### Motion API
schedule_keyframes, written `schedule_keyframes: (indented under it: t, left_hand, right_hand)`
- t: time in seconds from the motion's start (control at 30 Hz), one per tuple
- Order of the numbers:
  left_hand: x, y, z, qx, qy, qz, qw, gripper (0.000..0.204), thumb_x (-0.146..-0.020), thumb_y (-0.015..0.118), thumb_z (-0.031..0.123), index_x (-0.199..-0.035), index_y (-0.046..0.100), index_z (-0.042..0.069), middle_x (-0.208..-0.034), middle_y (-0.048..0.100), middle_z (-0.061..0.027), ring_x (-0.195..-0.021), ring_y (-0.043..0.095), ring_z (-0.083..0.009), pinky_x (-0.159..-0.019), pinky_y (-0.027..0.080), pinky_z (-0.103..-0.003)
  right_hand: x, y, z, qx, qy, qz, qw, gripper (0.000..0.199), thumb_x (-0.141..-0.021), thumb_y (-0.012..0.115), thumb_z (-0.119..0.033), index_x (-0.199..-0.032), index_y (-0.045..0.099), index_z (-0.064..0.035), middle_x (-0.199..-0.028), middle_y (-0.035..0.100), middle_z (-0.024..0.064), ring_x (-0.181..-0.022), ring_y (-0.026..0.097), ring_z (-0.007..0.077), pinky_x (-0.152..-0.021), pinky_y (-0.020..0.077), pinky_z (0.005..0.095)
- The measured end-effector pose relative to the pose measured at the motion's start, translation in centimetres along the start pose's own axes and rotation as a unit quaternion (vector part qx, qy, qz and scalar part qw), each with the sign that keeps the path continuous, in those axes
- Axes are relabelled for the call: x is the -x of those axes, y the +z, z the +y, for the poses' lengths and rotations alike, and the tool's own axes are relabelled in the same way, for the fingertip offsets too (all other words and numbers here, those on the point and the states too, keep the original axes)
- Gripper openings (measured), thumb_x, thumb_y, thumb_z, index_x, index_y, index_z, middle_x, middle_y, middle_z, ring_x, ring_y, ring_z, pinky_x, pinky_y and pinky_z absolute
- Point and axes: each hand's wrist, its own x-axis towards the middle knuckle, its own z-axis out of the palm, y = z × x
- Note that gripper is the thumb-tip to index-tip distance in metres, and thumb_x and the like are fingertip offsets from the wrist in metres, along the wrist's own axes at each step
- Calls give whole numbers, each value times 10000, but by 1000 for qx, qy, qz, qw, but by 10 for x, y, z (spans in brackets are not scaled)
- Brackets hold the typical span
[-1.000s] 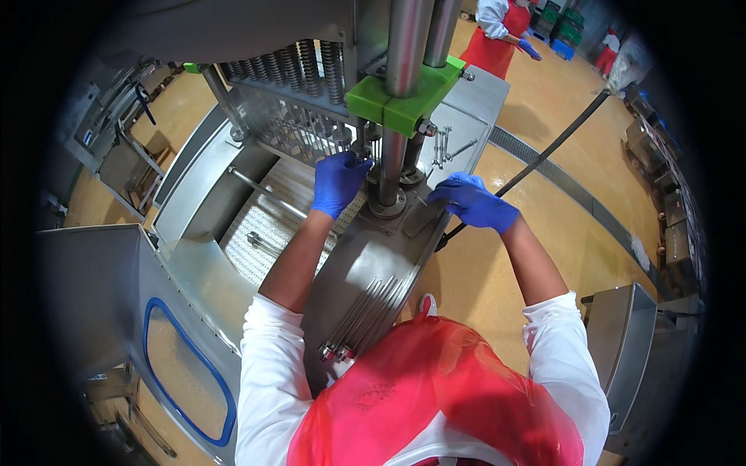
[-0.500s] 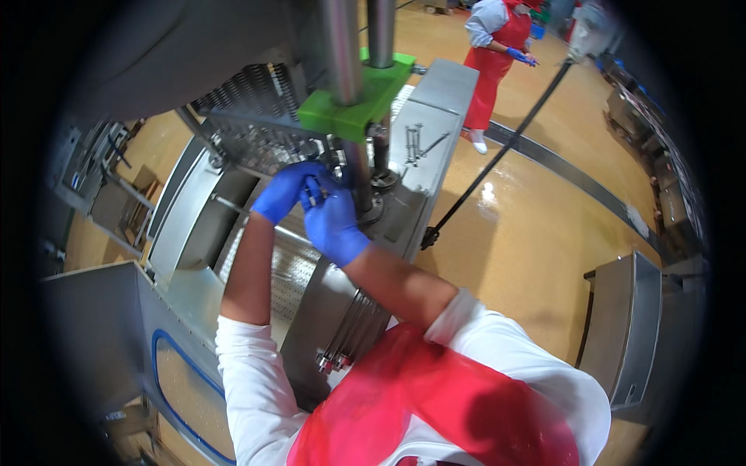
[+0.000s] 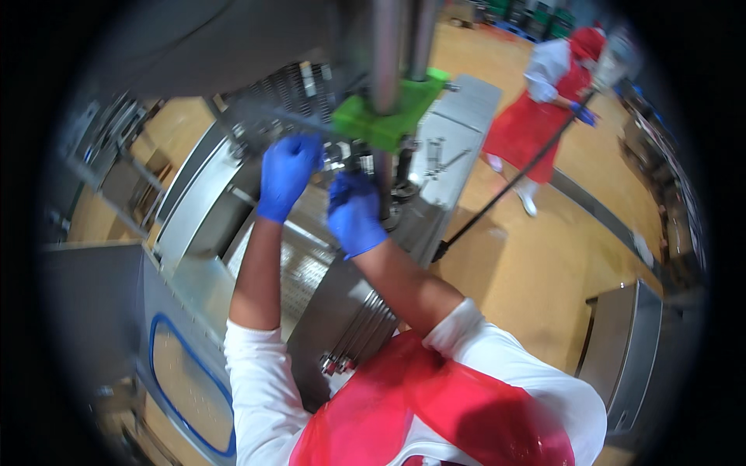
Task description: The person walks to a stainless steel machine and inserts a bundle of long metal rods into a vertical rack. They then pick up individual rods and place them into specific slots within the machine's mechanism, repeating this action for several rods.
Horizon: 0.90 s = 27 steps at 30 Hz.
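Left hand (image 3: pixel 286 172): raised under the green block (image 3: pixel 386 116); finger state cannot be told.
Right hand (image 3: pixel 355 213): pressed beside the steel post (image 3: pixel 384 46); grip hidden.
Open room: bare floor (image 3: pixel 536 264) rightward.

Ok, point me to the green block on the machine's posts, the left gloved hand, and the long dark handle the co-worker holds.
green block (image 3: pixel 388 116), head view, on its top face.
left hand (image 3: pixel 286 172), head view, on the back of the blue glove.
long dark handle (image 3: pixel 513 182), head view, midway along the shaft.
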Motion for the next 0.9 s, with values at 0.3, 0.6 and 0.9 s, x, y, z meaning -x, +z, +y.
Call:
schedule_keyframes:
  t: [0.3,0.6,0.9]
  left_hand:
    - [-14,-18,39,174,53,31,983,360,-980,582,78,-1328,643,8,-1009,742,-57,-876,665,-94,-806,552,-274]
    - [-28,-15,40,165,92,-12,982,386,-1010,614,148,-1353,598,-30,-1077,722,-55,-941,615,-73,-859,519,-257]
    - [-35,-7,21,183,141,-5,973,391,-1041,585,170,-1384,577,-17,-1170,710,-72,-1022,632,-92,-908,527,-269]
  right_hand:
    - [20,42,8,33,-9,184,982,263,-887,549,73,-1084,566,-102,-959,627,19,-869,629,136,-796,537,223]
    - [15,39,7,34,-35,200,979,245,-890,524,100,-1089,573,-35,-963,626,80,-855,634,184,-725,565,251]
    - [8,20,7,23,-18,185,982,338,-887,498,158,-1133,600,-50,-1005,665,84,-938,677,192,-742,584,261]
